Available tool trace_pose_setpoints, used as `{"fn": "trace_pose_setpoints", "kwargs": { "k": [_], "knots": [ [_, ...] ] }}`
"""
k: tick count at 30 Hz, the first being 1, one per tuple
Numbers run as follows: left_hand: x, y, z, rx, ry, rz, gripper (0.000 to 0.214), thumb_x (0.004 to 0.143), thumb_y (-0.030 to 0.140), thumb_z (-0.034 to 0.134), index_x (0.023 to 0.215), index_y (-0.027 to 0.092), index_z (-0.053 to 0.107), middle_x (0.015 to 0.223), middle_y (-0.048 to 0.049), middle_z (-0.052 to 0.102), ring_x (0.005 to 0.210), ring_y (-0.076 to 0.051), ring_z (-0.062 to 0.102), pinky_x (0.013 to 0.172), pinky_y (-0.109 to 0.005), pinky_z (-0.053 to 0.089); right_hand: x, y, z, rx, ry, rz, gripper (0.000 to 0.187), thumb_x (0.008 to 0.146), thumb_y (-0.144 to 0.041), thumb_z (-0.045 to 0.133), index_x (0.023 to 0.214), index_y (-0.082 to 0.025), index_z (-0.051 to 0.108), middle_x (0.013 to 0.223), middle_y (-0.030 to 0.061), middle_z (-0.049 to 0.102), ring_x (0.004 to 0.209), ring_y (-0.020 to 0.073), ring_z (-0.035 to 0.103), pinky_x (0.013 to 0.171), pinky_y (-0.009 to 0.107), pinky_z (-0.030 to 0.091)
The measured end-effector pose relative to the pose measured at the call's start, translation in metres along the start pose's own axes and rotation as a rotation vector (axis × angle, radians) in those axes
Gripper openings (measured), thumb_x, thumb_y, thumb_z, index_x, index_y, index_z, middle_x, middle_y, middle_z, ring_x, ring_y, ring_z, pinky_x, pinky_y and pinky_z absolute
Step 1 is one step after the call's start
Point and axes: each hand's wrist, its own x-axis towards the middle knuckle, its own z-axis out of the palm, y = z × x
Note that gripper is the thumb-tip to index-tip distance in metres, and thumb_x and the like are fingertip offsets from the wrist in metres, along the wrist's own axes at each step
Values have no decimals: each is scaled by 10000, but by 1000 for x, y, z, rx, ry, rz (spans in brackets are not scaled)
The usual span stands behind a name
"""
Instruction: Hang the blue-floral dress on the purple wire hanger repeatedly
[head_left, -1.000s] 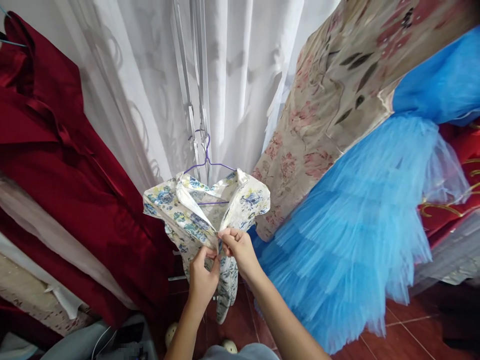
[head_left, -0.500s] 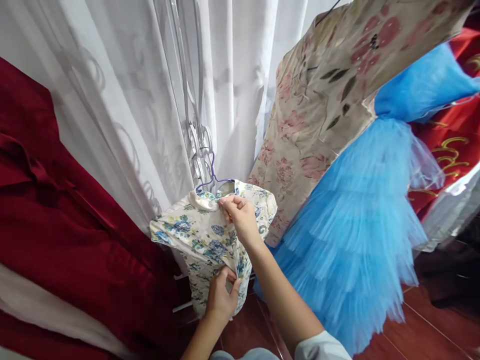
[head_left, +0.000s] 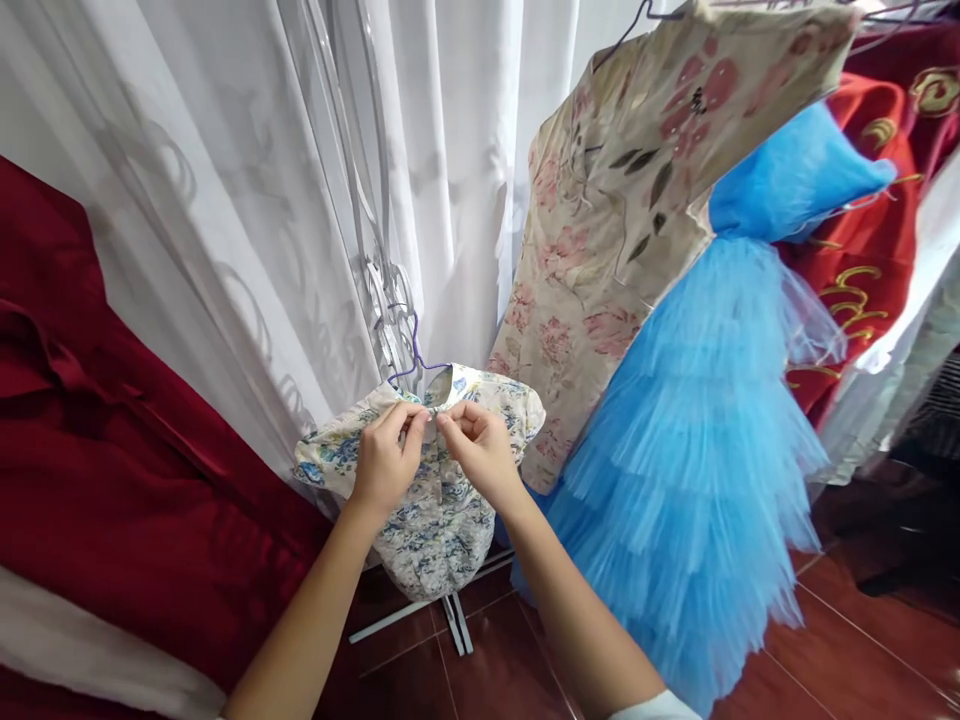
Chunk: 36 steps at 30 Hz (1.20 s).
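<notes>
A short-sleeved white shirt with blue flowers point(head_left: 435, 530) hangs in front of me on a purple hanger point(head_left: 418, 352), which is hooked on a white metal stand point(head_left: 384, 310). My left hand point(head_left: 388, 455) pinches the left side of the collar opening at the top of the front. Close beside it, my right hand point(head_left: 478, 450) pinches the facing edge of the collar. The fingertips of both hands almost meet. Whether a button sits between them is too small to tell.
Dark red cloth point(head_left: 135, 430) hangs at the left. On the right are a cream dress with pink flowers point(head_left: 577, 270), a blue tiered tulle dress point(head_left: 697, 460) and red garments with gold trim point(head_left: 862, 250). White curtains point(head_left: 457, 180) hang behind, above red floor tiles point(head_left: 495, 650).
My left hand has let go of the shirt's lower front and moved up to the collar beside my right hand. The right hand has stayed at the collar. The view has shifted slightly.
</notes>
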Motion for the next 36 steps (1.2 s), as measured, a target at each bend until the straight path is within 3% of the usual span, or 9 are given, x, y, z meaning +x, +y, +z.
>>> {"fn": "trace_pose_setpoints", "kwargs": {
  "k": [4,7,12,15,20,22,26,31,36],
  "knots": [
    [3,6,-2,3,288,-79,219,962,316,518,880,159,646,760,-25,641,734,-145,611,713,-240,471,-1,24,-7,-180,-38,34,210,824,-313,592,683,-203,481,523,-56,455,460,91,395,453,222,261],
    [0,-15,-27,-17,600,-219,239,939,356,552,903,140,648,748,-11,614,712,-128,585,701,-230,460,-17,38,-18,-172,-98,115,195,811,-311,587,684,-207,480,519,-55,461,458,99,410,455,224,274],
    [-46,-66,-67,-533,1034,-756,275,880,324,561,677,172,454,628,31,489,631,-107,509,707,-247,482,-53,40,-27,-156,-244,155,186,813,-296,598,685,-207,496,523,-55,465,458,102,407,461,231,272],
    [-93,-69,-49,-674,983,-923,259,826,290,557,635,187,415,604,8,492,639,-147,543,733,-341,517,-66,45,-33,-125,-305,173,172,819,-274,592,695,-207,493,527,-58,462,461,101,401,463,230,266],
    [-158,-38,44,-871,909,-1147,140,811,238,503,679,194,484,703,-60,575,731,-211,629,777,-457,527,-82,74,-71,-165,-270,238,173,842,-269,566,693,-204,504,521,-56,448,477,120,423,485,241,306],
    [-170,-19,83,-944,873,-1183,100,803,250,547,733,180,530,782,-86,608,806,-225,659,815,-448,529,-94,83,-88,-210,-308,221,75,813,-258,619,797,-191,587,664,-9,582,631,166,558,599,270,419],
    [-173,26,134,-1014,700,-1072,250,841,411,638,910,175,595,932,-82,642,914,-203,656,850,-336,520,-120,89,-96,-145,-451,179,433,730,-225,735,1136,-223,583,1132,62,633,1070,248,586,939,357,451],
    [-161,56,141,-728,155,-736,296,943,454,528,921,176,628,911,-63,627,902,-194,618,848,-291,490,-122,88,-94,25,-264,262,111,848,-275,620,867,-205,536,806,-7,574,780,175,561,749,277,462],
    [-159,40,123,-465,-40,-591,457,902,423,611,1314,243,531,1340,-100,534,1268,-255,486,1097,-382,362,-113,77,-107,145,-301,319,288,926,-439,576,828,-169,595,780,3,580,728,154,514,719,266,431]
  ]
}}
